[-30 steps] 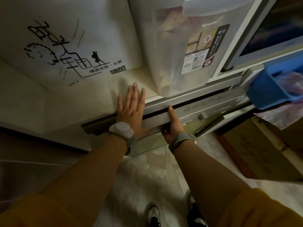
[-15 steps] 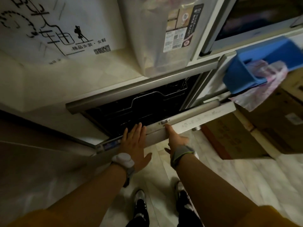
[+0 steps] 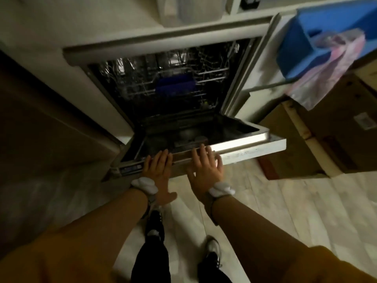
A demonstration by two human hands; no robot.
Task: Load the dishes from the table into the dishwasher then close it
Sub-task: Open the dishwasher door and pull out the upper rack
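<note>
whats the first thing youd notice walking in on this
The dishwasher door hangs open low in the middle, with the left hand and right hand resting flat-fingered on its front edge. Behind it the dark tub shows wire racks and a blue basket. At upper right, a bright blue bin holds a pink plastic bag.

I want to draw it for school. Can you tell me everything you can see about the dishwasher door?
The dishwasher door is swung down, nearly flat, hinged at the bottom of the machine. Its outer edge looks pale, with a bright metal strip along the top rim and faint markings on the control strip. The inner face is dark with round shapes that are too dim to name. The left hand and right hand rest flat on its front edge, fingers straight. Behind it, wire racks and something blue show inside.
</note>
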